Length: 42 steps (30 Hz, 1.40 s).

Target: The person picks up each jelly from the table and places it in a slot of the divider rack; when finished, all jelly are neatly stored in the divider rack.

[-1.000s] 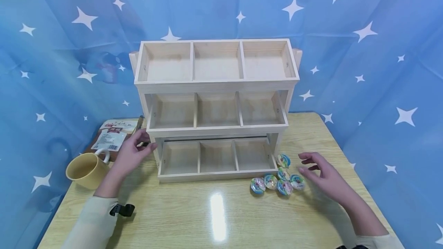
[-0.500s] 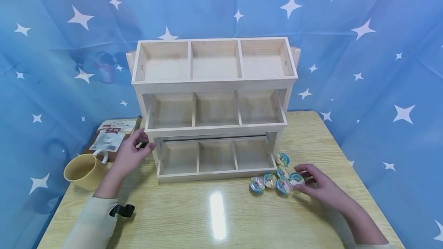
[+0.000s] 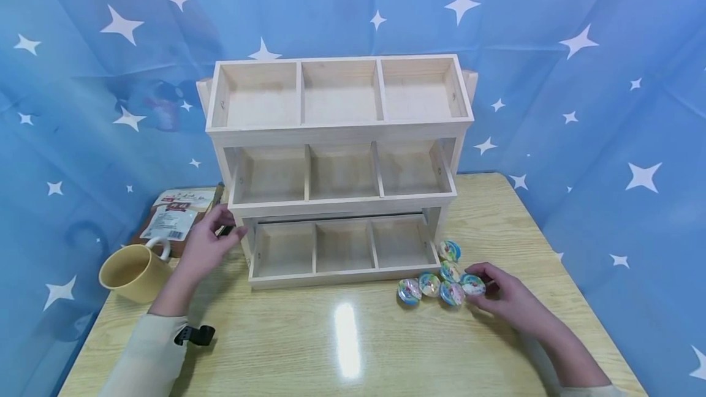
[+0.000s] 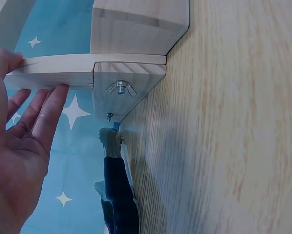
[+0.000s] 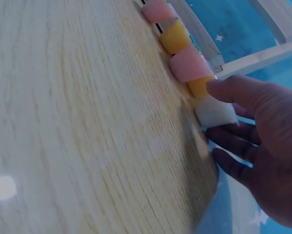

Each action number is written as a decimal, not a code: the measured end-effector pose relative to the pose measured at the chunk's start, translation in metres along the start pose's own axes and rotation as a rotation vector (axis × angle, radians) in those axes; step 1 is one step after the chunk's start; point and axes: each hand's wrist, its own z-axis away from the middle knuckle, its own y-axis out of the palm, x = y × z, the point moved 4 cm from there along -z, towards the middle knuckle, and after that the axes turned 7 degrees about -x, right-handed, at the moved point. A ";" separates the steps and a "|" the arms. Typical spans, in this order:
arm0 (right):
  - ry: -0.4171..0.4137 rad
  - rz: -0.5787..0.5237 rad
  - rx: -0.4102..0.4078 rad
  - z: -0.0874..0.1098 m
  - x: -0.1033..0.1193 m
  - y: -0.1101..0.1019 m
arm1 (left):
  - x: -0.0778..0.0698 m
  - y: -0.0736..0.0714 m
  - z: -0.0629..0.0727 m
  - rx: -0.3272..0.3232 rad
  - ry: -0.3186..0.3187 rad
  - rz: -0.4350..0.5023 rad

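Observation:
A three-tier pale wooden rack (image 3: 347, 206) with divided trays stands at the back of the table. My left hand (image 3: 206, 242) holds its left side; in the left wrist view, thumb and fingers lie on opposite faces of a wooden upright (image 4: 58, 68). Beside the rack's front right corner is a cluster of small jelly cups (image 3: 429, 285) with printed lids. My right hand (image 3: 510, 300) pinches the rightmost one, a white jelly cup (image 5: 214, 111), between thumb and fingers. Pink jelly cups (image 5: 189, 64) and yellow jelly cups (image 5: 175, 37) line up beyond it.
Left of the rack stand a yellow mug (image 3: 132, 274) with a white handle and a brown packet (image 3: 171, 216) with a white label. A dark-handled tool (image 4: 119, 190) lies behind my left hand. A blue starry curtain (image 3: 579, 109) hangs around the table (image 3: 276, 336).
My right hand has come down and left onto the rightmost jelly cup, its fingers closing around it. The left hand stays at the rack's side. The head view has tilted slightly.

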 end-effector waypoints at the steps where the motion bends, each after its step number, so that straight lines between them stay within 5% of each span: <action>1: -0.005 0.006 -0.007 0.000 0.000 -0.001 | 0.000 0.000 0.000 0.001 0.001 0.003; 12: -0.206 0.054 -0.141 -0.011 0.027 -0.017 | -0.003 -0.004 -0.001 -0.011 0.011 0.013; 20: -0.313 0.038 -0.146 -0.036 0.062 -0.010 | -0.001 -0.004 -0.001 -0.035 0.006 0.001; 28: -0.297 -0.049 -0.092 -0.060 0.085 0.017 | 0.000 0.001 -0.003 -0.034 0.001 0.029; 42: -0.380 -0.106 0.117 -0.096 0.144 0.074 | 0.003 0.004 -0.003 -0.029 -0.003 0.028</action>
